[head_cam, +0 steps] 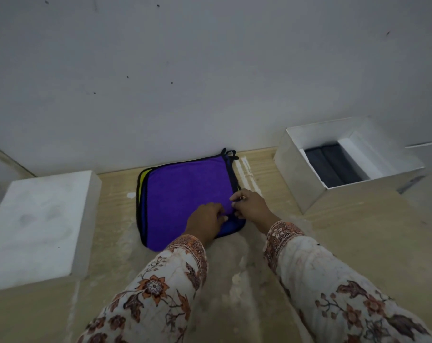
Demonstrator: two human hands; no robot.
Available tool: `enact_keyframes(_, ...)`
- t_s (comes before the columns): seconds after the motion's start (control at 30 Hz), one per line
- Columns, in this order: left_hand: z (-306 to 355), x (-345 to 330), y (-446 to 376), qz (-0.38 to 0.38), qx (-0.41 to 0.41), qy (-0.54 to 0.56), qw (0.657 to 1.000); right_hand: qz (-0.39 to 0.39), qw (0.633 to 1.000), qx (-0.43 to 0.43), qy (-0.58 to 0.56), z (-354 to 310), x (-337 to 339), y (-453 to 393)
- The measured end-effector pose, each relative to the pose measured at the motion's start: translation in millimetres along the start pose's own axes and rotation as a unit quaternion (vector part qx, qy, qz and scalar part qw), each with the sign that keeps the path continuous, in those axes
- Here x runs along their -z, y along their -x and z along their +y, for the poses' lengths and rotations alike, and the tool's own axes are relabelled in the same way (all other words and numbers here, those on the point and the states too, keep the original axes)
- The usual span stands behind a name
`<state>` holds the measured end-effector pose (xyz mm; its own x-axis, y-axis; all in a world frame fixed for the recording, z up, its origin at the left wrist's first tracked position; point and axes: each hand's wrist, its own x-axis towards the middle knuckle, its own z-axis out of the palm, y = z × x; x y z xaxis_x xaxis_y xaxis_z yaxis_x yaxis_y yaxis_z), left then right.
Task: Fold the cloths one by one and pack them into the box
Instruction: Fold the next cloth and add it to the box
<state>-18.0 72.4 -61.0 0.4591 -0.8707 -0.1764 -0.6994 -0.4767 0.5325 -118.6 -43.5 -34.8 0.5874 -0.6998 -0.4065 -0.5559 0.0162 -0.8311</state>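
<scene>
- A flat stack of square microfibre cloths (185, 194) is seen on the pale wooden tabletop (346, 243), close against the white wall (210, 70); the purple black-edged top cloth (190, 189) lies uppermost, with blue and yellow edges showing beneath.
- The left hand (205, 219) and the right hand (249, 204) are placed at the top cloth's near right corner, fingers pinched together on its black edging.
- The cloth is judged light, soft and limp; it would sag if lifted by one point, so two corners are best taken.
- Clinging between the layers may be expected.
- The open white cardboard box (301, 184) stands well to the right, with dark folded cloths (331, 164) already inside.
- A white block (36, 224) rests at the left.
</scene>
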Motion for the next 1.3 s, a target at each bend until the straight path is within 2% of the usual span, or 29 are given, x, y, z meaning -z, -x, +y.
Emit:
enact_keyframes(0.1,-3,17,-1,0.029,-0.021,0.031,0.999,-0.008,0.998,-0.006,-0.060,-15,2,-1)
enact_keyframes(0.27,-3,59,-1,0.076,-0.033,0.060,0.995,0.020,0.988,0.134,0.078,-47,2,-2)
enact_keyframes(0.37,4,83,2,0.103,-0.033,0.095,0.990,0.012,0.972,0.207,0.111,-79,-2,-4)
enact_keyframes(0.5,9,123,6,0.156,-0.050,0.116,0.980,0.008,0.964,0.256,0.072,-117,-2,0)
enact_keyframes(0.63,14,159,6,0.264,-0.079,0.083,0.958,0.051,0.952,0.300,0.023,-139,-4,8)
enact_keyframes(0.77,28,184,8,0.329,-0.104,0.091,0.934,0.021,0.955,0.282,-0.086,-144,-11,25)
enact_keyframes(0.9,34,203,13,0.393,-0.098,0.135,0.904,-0.115,0.968,0.215,-0.065,-124,-3,32)
enact_keyframes(0.97,27,209,15,0.401,-0.086,0.142,0.901,-0.149,0.973,0.167,-0.059,-115,6,34)
enact_keyframes(1.07,5,210,18,0.394,-0.047,0.136,0.908,-0.137,0.981,0.133,-0.040,-113,22,32)
enact_keyframes(1.17,-17,205,17,0.383,0.014,0.135,0.914,-0.089,0.986,0.137,0.008,-118,31,17)
enact_keyframes(1.3,-27,206,5,0.361,0.070,0.129,0.921,0.037,0.964,0.182,0.192,-135,29,-6)
